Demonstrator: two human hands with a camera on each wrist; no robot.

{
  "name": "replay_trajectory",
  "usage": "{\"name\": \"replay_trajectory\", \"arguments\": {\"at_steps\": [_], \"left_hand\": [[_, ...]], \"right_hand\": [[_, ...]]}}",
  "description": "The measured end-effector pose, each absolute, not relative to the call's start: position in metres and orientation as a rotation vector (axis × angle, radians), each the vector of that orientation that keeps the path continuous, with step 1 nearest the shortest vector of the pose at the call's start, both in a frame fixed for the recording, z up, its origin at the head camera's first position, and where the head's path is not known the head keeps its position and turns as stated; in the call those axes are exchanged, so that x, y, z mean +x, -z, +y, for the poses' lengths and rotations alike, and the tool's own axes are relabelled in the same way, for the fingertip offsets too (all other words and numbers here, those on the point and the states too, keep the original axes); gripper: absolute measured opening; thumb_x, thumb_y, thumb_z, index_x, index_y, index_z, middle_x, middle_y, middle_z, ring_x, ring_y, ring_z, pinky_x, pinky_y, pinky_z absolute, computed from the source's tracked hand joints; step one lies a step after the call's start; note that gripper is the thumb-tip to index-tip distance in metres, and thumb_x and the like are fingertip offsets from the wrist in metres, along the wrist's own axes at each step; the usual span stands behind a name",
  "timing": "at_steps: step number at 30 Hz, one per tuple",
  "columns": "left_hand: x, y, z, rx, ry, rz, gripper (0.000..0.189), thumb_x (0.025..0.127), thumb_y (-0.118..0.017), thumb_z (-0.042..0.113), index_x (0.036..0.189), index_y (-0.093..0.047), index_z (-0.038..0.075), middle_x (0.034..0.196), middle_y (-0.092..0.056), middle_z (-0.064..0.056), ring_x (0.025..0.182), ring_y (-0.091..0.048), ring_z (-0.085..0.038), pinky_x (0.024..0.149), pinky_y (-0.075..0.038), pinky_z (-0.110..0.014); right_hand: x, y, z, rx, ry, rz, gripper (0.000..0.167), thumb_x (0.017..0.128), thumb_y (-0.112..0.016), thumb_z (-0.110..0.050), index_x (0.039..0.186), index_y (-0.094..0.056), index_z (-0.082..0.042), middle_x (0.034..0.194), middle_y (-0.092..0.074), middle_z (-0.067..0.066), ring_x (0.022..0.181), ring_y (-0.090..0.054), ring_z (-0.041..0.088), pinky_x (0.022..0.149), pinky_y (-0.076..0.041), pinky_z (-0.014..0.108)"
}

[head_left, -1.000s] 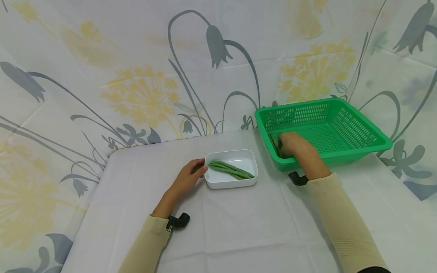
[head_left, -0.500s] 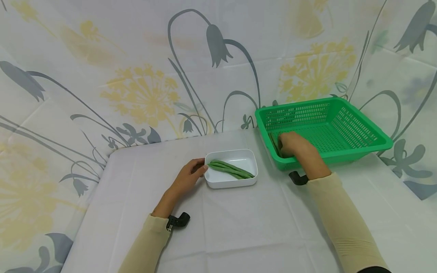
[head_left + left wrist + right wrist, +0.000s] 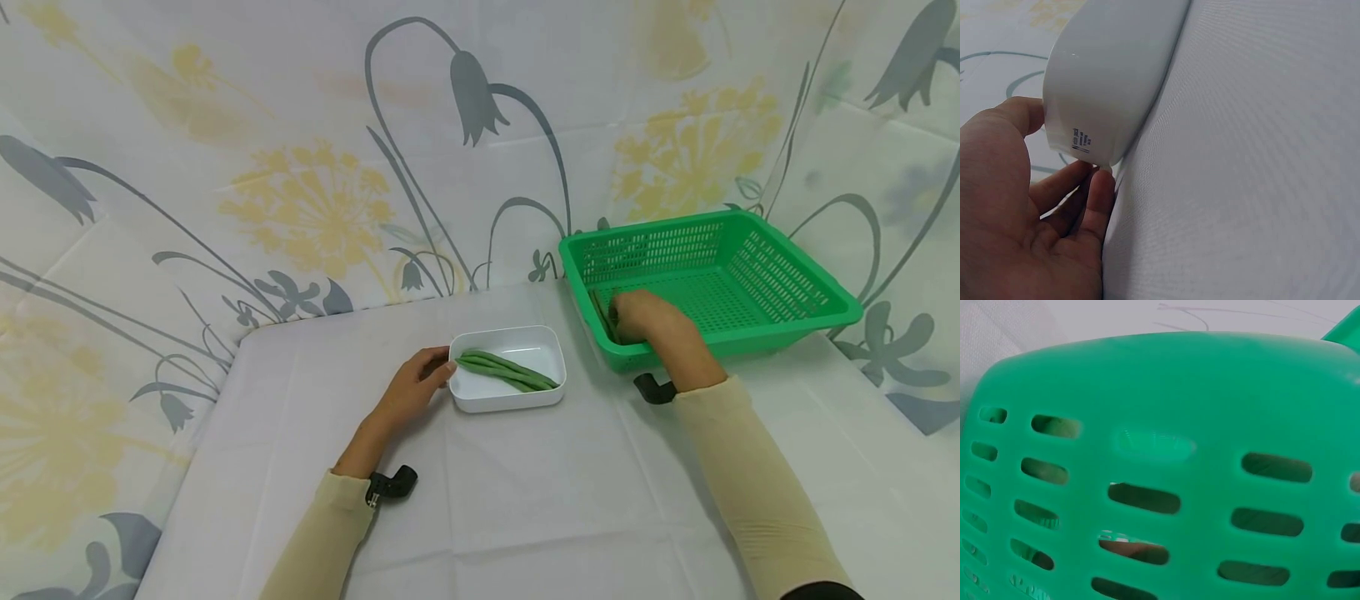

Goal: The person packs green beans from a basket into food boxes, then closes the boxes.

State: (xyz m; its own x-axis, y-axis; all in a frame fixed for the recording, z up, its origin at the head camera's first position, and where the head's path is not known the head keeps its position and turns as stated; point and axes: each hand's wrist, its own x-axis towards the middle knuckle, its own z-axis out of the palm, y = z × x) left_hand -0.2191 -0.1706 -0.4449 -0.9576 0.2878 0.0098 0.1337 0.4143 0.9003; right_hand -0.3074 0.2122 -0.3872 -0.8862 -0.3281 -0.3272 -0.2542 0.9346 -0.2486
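Observation:
At the left end of a small white dish (image 3: 506,402), my left hand (image 3: 408,387) holds the corner, its thumb and fingers spanning the end wall in the left wrist view. Several green beans (image 3: 506,372) lie lengthwise inside the dish. My right hand (image 3: 648,321) reaches down into the green plastic basket (image 3: 795,333), near its left front corner. More green beans (image 3: 602,317) lie along the basket's left side, right by its fingers. The fingertips are hidden, so any grip on those beans cannot be seen. In the right wrist view the slotted basket wall (image 3: 1210,394) covers the hand.
A white cloth (image 3: 555,500) covers the table. Behind it hangs a curtain (image 3: 315,100) printed with flowers. The basket stands at the back right, its rim rising above the table and close to the curtain. A small black wrist camera (image 3: 655,392) sits under the right wrist.

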Motion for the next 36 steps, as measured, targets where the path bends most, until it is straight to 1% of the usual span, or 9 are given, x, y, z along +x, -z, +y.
{"name": "replay_trajectory", "arguments": {"at_steps": [1,3,4,7,14,21,26,31,36], "left_hand": [[-0.222,0.448,-0.171,0.372,-1.581,2.516,0.05,0.112,-0.056,0.018,0.154,-0.047,-0.008,0.149,-0.056,-0.027,0.13,-0.06,-0.041,0.105,-0.054,-0.053],[-0.228,0.457,-0.173,0.369,-1.583,2.521,0.051,0.112,-0.056,0.019,0.154,-0.046,-0.007,0.15,-0.056,-0.027,0.13,-0.06,-0.041,0.105,-0.054,-0.053],[-0.23,0.461,-0.174,0.37,-1.585,2.524,0.051,0.112,-0.055,0.019,0.155,-0.046,-0.007,0.15,-0.056,-0.027,0.13,-0.06,-0.041,0.105,-0.054,-0.054],[-0.238,0.474,-0.177,0.37,-1.594,2.53,0.052,0.113,-0.056,0.022,0.156,-0.046,-0.005,0.151,-0.056,-0.026,0.131,-0.06,-0.04,0.105,-0.054,-0.054],[-0.238,0.477,-0.18,0.39,-1.6,2.535,0.052,0.111,-0.058,0.028,0.155,-0.049,0.001,0.15,-0.058,-0.02,0.129,-0.062,-0.034,0.104,-0.055,-0.05],[-0.237,0.476,-0.182,0.388,-1.576,2.539,0.053,0.111,-0.058,0.032,0.155,-0.05,0.003,0.15,-0.059,-0.017,0.129,-0.062,-0.03,0.103,-0.056,-0.044],[-0.237,0.478,-0.181,0.39,-1.575,2.543,0.053,0.111,-0.058,0.031,0.155,-0.05,0.002,0.149,-0.059,-0.018,0.128,-0.063,-0.031,0.103,-0.056,-0.045],[-0.235,0.478,-0.18,0.386,-1.6,2.541,0.053,0.111,-0.059,0.027,0.155,-0.048,-0.001,0.149,-0.058,-0.021,0.129,-0.062,-0.035,0.103,-0.055,-0.05],[-0.236,0.478,-0.18,0.387,-1.601,2.541,0.053,0.111,-0.058,0.026,0.156,-0.047,-0.002,0.149,-0.058,-0.022,0.129,-0.062,-0.036,0.103,-0.055,-0.051]], "right_hand": [[-0.307,0.387,0.212,-0.422,0.282,2.722,0.022,0.099,-0.057,0.0,0.116,-0.066,0.01,0.098,-0.064,0.019,0.085,-0.053,0.029,0.074,-0.046,0.04],[-0.308,0.386,0.213,-0.412,0.288,2.721,0.011,0.098,-0.057,0.0,0.098,-0.067,0.005,0.086,-0.06,0.014,0.078,-0.05,0.026,0.069,-0.045,0.037],[-0.308,0.385,0.213,-0.409,0.293,2.719,0.011,0.097,-0.057,0.001,0.089,-0.064,0.001,0.079,-0.055,0.011,0.074,-0.048,0.024,0.067,-0.043,0.035],[-0.308,0.383,0.213,-0.399,0.304,2.719,0.025,0.095,-0.058,0.002,0.073,-0.054,-0.008,0.069,-0.045,0.005,0.067,-0.042,0.021,0.062,-0.039,0.032],[-0.309,0.383,0.212,-0.361,0.322,2.766,0.027,0.094,-0.059,0.002,0.07,-0.055,-0.009,0.067,-0.046,0.004,0.066,-0.043,0.021,0.06,-0.041,0.032],[-0.307,0.384,0.213,-0.251,0.447,2.895,0.038,0.087,-0.059,0.005,0.059,-0.043,-0.014,0.058,-0.031,-0.002,0.057,-0.036,0.017,0.053,-0.038,0.029],[-0.304,0.384,0.213,-0.222,0.494,2.939,0.036,0.087,-0.059,0.004,0.06,-0.041,-0.013,0.058,-0.029,-0.003,0.054,-0.035,0.016,0.05,-0.036,0.029],[-0.299,0.382,0.215,-0.168,0.561,2.999,0.031,0.085,-0.059,0.001,0.063,-0.043,-0.012,0.059,-0.033,-0.001,0.055,-0.037,0.018,0.048,-0.036,0.031],[-0.293,0.374,0.217,-0.124,0.637,3.054,0.035,0.082,-0.058,0.002,0.06,-0.036,-0.016,0.057,-0.023,-0.005,0.054,-0.023,0.013,0.046,-0.026,0.027]]}}
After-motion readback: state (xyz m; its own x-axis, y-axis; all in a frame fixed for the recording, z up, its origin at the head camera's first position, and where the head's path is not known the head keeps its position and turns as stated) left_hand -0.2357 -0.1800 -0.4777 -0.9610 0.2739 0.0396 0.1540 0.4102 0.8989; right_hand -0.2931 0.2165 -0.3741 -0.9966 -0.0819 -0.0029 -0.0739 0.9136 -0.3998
